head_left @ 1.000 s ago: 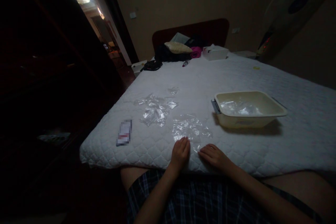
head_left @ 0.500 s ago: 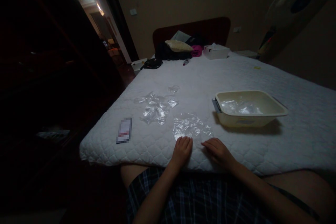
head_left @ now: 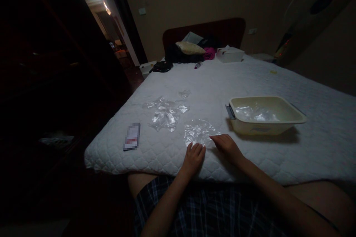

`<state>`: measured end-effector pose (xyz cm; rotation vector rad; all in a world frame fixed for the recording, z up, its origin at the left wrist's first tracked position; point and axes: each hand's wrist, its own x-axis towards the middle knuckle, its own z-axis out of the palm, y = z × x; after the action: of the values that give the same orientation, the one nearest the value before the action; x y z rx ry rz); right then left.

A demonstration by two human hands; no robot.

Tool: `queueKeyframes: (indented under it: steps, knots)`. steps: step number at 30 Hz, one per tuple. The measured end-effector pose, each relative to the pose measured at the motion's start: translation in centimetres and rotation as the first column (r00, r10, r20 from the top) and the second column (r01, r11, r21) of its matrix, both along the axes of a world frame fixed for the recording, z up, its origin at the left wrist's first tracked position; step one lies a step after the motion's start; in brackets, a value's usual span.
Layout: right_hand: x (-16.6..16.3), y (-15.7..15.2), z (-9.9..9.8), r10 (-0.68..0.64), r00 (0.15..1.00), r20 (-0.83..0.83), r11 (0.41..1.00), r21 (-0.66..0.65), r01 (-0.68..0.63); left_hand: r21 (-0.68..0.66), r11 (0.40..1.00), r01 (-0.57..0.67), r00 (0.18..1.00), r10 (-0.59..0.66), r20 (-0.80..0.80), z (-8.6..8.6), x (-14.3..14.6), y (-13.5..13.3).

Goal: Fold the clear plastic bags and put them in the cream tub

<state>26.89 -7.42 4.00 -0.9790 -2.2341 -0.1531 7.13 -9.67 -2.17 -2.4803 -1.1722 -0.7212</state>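
A clear plastic bag (head_left: 198,129), wrinkled and shiny, lies flat on the white quilted bed in front of me. My left hand (head_left: 194,158) rests on its near edge, fingers slightly apart and pressing down. Over the bag's right part is my right hand (head_left: 228,149), fingers stretched out to the left; whether the tips touch the plastic I cannot tell. Left of this bag lies a loose heap of crumpled clear bags (head_left: 165,114), with a smaller piece (head_left: 184,93) beyond it. To the right stands a cream plastic basin (head_left: 267,129) with grey handles, holding more clear plastic (head_left: 254,113).
A phone-like blurred rectangle (head_left: 132,137) lies near the bed's left edge. Toward the headboard (head_left: 205,27) are a pile of dark clothes, a pillow (head_left: 190,48), a pink roll (head_left: 209,53), a white box (head_left: 230,54) and a black bag (head_left: 162,66). A fan stands at right.
My right hand has moved forward and slightly left, over the right part of the bag. My left hand stays at the near edge, with its fingers a little more spread.
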Motion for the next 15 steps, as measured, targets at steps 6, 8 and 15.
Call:
queueKeyframes:
  steps: [6, 8, 15]
  knots:
    - [-1.9, 3.1, -0.1, -0.023, 0.998, 0.060, 0.994, -0.107, 0.029, 0.025, 1.000, 0.015, 0.999, -0.016, 0.028, -0.3, 0.0, 0.1]
    - [-2.6, 3.8, -0.4, -0.038, 0.995, 0.092, 0.986, -0.157, 0.052, 0.039, 0.999, 0.012, 0.999, -0.014, 0.029, -0.2, -0.1, 0.1]
    - [-4.2, 4.6, -1.1, -0.106, 0.987, 0.121, 0.956, -0.260, 0.135, 0.061, 0.998, 0.023, 1.000, -0.024, 0.007, -0.2, -0.3, 0.0]
